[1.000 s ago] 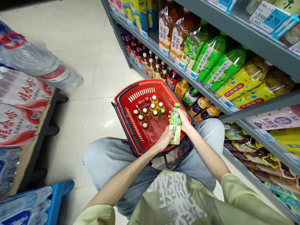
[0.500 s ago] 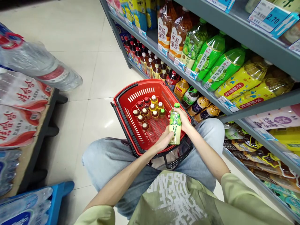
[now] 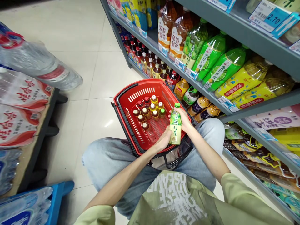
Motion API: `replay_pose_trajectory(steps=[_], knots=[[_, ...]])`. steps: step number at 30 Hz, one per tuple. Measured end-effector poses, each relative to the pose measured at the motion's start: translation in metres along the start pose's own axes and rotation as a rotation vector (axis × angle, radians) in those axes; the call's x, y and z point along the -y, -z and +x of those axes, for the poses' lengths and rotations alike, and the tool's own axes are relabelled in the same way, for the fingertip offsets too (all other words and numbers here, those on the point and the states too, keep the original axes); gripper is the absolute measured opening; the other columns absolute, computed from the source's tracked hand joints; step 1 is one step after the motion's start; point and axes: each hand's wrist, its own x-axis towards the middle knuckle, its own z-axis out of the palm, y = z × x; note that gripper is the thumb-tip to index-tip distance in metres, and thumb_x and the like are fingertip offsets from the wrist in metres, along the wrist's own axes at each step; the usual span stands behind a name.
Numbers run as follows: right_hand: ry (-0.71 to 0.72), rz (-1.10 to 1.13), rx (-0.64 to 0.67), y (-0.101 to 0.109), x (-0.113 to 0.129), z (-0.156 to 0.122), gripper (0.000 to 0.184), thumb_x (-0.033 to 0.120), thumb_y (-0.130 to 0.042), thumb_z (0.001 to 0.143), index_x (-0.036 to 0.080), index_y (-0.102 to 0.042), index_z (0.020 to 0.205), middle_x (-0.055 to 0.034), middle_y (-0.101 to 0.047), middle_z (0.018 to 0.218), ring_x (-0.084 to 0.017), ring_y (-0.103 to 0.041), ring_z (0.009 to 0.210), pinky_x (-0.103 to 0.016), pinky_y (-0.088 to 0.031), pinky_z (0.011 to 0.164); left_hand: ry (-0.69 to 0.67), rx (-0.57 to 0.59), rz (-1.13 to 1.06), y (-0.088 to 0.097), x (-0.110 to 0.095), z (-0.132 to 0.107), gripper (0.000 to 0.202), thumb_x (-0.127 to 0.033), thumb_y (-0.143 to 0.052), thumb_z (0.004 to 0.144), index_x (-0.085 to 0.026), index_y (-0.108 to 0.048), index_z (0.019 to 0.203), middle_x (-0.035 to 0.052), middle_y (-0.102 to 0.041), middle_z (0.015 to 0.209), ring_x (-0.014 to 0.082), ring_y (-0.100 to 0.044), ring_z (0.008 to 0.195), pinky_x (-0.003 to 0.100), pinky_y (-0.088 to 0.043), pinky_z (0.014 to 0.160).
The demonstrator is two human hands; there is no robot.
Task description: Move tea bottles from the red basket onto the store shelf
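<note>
I hold a green tea bottle (image 3: 175,125) upright over the near right corner of a red shopping basket (image 3: 131,93). My left hand (image 3: 164,139) cups the bottle's lower end with its fingers curled round it. My right hand (image 3: 183,118) grips the upper part from the right side. Several small capped bottles (image 3: 148,113) stand in a cluster inside the basket, on its far half. The basket rests on the floor in front of my knees.
Grey shelves (image 3: 236,31) on the right carry large tea and juice bottles, with small bottles (image 3: 150,64) on the lowest shelf. Shrink-wrapped packs of water bottles (image 3: 28,84) are stacked on a pallet at the left. Pale tiled floor (image 3: 77,40) stretches ahead.
The bottle has turned slightly in my hands; my left fingers have shifted on its lower end. Everything else holds still.
</note>
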Motion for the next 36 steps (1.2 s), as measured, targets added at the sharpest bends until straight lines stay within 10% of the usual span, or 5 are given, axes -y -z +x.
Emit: replay_pose_trajectory(steps=[13,36], knots=[[0.011,0.008,-0.011,-0.004,0.001,-0.003,0.029,0.038,-0.079,0.077,0.022,-0.057,0.087,0.002,-0.068,0.067,-0.016,-0.07,0.06,-0.027,-0.06,0.056,0.017,-0.067,0.063,-0.001,-0.007,-0.001,0.061,-0.058,-0.028,0.102,-0.018,-0.049,0.142,0.0141,-0.058,0.145,0.0271,-0.054,0.133,0.044,-0.033,0.119],[0.025,0.024,0.047,-0.007,0.008,-0.008,0.035,0.035,-0.083,0.071,0.022,-0.06,0.093,0.0022,-0.071,0.075,-0.013,-0.067,0.056,-0.023,-0.055,0.053,0.0,0.169,0.006,-0.001,-0.029,-0.018,0.082,-0.023,-0.057,0.069,-0.014,-0.031,0.146,0.0142,-0.047,0.143,0.0314,-0.04,0.136,0.046,-0.033,0.116]])
